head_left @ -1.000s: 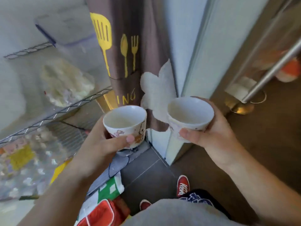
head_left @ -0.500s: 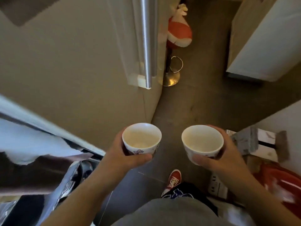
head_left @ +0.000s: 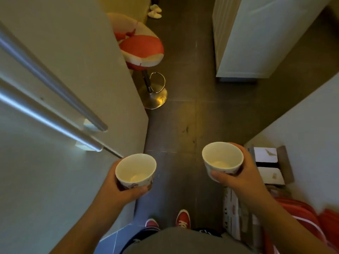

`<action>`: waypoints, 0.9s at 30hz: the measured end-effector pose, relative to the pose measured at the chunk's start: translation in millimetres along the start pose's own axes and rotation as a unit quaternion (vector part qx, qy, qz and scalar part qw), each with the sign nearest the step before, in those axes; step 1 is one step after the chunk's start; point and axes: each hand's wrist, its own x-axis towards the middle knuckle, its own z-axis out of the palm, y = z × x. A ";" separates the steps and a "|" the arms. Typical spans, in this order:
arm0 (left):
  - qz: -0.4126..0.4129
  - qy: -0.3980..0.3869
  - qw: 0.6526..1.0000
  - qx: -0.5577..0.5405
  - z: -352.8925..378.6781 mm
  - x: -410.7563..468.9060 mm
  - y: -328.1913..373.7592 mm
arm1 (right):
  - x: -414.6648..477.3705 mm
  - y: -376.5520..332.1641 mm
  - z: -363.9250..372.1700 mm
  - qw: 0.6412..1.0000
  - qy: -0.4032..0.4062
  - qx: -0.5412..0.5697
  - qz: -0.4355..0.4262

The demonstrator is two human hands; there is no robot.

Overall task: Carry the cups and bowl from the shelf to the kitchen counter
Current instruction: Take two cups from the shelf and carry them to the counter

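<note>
Each hand is wrapping a small cup — left hand (head_left: 117, 187) around the left cup (head_left: 135, 171), right hand (head_left: 240, 178) around the right cup (head_left: 222, 159). They are looking empty, light, glazed and breakable — gripping the side wall seems safest.

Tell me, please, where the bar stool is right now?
The bar stool stands ahead on the left in the head view, on the dark floor just past the fridge's far corner.

Left cup (head_left: 135, 170): printed motif mostly hidden behind the left hand (head_left: 119, 189), design unreadable. Right cup (head_left: 222, 158): outer wall largely covered by the right hand (head_left: 240, 178). Stool (head_left: 141, 50): seat partly hidden behind the refrigerator (head_left: 55, 162). Red bag (head_left: 302, 217): cut by the frame edge. Slippers (head_left: 155, 11): too small to detail.
</note>
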 end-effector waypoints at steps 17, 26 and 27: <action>0.003 -0.103 0.994 0.042 109.7 299.8 117.3 | 258.8 -12.1 -77.4 0.991 0.130 -0.004 0.027; 0.053 -0.251 0.965 0.054 210.9 453.8 218.3 | 330.0 -23.2 -146.3 0.968 0.235 -0.020 0.082; 0.056 -0.269 0.960 0.049 225.2 466.7 229.2 | 335.6 -19.1 -154.2 0.966 0.239 -0.025 0.096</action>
